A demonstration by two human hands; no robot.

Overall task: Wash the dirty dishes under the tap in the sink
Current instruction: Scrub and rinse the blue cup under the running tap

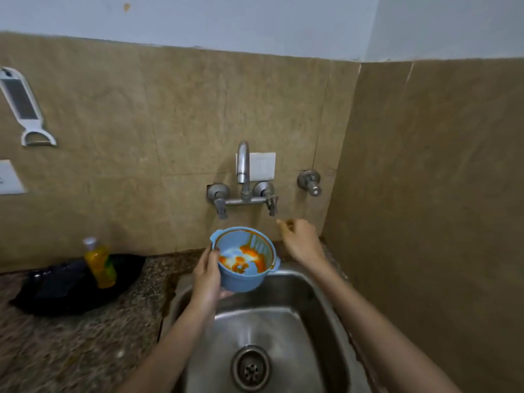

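A small blue bowl (243, 268) with two side tabs and orange sauce smeared inside is held over the back of the steel sink (309, 302). My left hand (207, 276) grips its left side, thumb on the rim. My right hand (299, 238) is raised just below the right tap handle (272, 204), fingers loosely curled and holding nothing, not touching the handle. The tap spout (243, 163) stands above the bowl and no water runs from it.
A yellow soap bottle (100, 263) stands on a black pan (65, 285) on the granite counter at left. A white grater (24, 106) hangs on the tiled wall. A second valve (310, 182) sits right of the tap. The side wall is close on the right.
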